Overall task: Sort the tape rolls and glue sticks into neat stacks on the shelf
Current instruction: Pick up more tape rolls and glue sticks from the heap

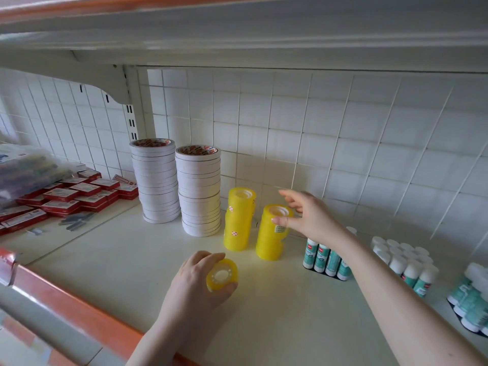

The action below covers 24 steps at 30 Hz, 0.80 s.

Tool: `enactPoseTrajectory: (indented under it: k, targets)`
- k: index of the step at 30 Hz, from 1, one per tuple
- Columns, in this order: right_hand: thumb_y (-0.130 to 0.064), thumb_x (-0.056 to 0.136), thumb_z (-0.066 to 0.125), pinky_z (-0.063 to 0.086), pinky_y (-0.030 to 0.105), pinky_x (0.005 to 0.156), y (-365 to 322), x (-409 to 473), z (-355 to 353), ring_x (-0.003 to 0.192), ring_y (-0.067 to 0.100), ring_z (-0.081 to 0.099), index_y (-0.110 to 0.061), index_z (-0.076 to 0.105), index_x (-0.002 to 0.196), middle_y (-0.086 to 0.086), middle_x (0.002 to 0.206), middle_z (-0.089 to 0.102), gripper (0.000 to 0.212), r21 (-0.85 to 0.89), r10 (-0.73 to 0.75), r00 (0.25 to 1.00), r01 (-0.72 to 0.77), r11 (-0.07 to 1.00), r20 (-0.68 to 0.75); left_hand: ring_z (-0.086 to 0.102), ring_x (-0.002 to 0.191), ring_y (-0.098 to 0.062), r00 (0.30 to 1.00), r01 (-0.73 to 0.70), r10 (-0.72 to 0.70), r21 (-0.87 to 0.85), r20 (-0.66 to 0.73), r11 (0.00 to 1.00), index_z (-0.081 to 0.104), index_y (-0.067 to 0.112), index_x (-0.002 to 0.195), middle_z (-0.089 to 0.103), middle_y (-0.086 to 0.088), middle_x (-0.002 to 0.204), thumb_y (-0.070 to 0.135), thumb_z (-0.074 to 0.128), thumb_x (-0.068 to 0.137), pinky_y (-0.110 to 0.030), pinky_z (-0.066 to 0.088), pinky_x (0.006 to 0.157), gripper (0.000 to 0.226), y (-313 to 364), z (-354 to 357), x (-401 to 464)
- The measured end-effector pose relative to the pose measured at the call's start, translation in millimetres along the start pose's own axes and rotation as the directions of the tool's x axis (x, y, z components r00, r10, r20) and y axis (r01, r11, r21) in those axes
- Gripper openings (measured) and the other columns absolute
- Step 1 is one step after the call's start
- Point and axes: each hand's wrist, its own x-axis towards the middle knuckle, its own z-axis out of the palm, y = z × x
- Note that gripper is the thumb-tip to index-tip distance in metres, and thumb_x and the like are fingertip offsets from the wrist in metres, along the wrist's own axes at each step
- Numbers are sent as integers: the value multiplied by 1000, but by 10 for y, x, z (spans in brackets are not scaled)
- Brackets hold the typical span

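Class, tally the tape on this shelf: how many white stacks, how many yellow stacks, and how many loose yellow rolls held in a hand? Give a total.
White stacks: 2
Yellow stacks: 2
Loose yellow roll, held by left hand: 1
Total: 5

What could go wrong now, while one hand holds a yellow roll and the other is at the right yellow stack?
1. The right hand touches the top of the right yellow stack; a push could topple it onto the glue sticks.
2. The left yellow stack looks uneven, so adding the roll from the left hand may tip it.
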Motion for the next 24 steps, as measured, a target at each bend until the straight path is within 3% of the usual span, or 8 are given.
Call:
enactPoseTrajectory:
  k: [5,13,20,24]
  targets:
    - [-28,75,77,43,35,97,3,-1,28,114,21,53,-16,47,136,11,130,54,69,-10,5,1000,-5,1000,8,52,96,-11,1000,20,-21,37,17,999,61,27,120,51,13,108,70,51,59,-19,37,78,75,29,-10,16]
    - [-28,75,78,43,37,98,19,-22,37,117,23,53,-17,47,136,12,129,54,69,-15,7,1000,-7,1000,21,55,99,-14,999,40,-41,56,25,998,61,26,120,55,7,111,74,41,55,-20,37,78,83,44,-15,2]
    - [-33,84,67,34,23,82,31,-201,-135,112,19,53,-18,51,132,5,128,55,53,-229,-3,995,-21,973,-102,55,89,-14,996,83,-82,-23,29,996,63,21,117,55,9,106,55,65,62,-21,39,77,65,104,-70,47]
    - [-36,88,61,35,27,86,75,-368,-267,116,22,51,-18,55,127,4,128,55,43,-340,38,985,-95,936,-169,60,88,-18,999,47,-48,-26,-18,999,65,20,115,58,7,105,53,68,62,-28,46,78,63,194,-144,142]
